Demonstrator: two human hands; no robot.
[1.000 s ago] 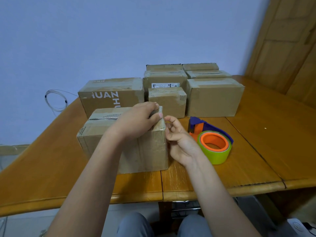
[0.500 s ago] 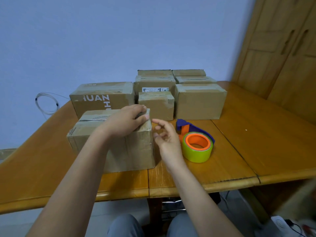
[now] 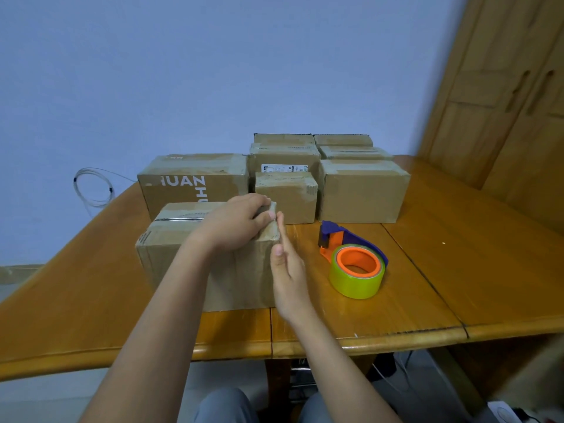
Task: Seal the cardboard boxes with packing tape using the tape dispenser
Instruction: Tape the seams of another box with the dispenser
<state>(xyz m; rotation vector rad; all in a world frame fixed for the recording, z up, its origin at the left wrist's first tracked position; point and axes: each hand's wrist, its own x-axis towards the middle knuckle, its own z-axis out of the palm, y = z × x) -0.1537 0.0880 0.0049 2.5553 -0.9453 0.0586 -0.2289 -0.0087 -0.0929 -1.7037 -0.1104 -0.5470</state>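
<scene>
Left grip (image 3: 241,219) stays curled on the box (image 3: 210,257) corner; right grip (image 3: 285,264) has opened flat against its side, pressing tape down. Dispenser (image 3: 355,264) idle at 3 o'clock.

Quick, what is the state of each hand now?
Left hand: grips the top corner of the near brown cardboard box.
Right hand: open, fingers straight against the box's side.

A home room is suggested: a wooden table (image 3: 457,270) is set against a plain blue wall (image 3: 213,71), wooden cupboard doors (image 3: 503,102) are seen beside it, and a cable (image 3: 91,190) is coiled behind.
</scene>
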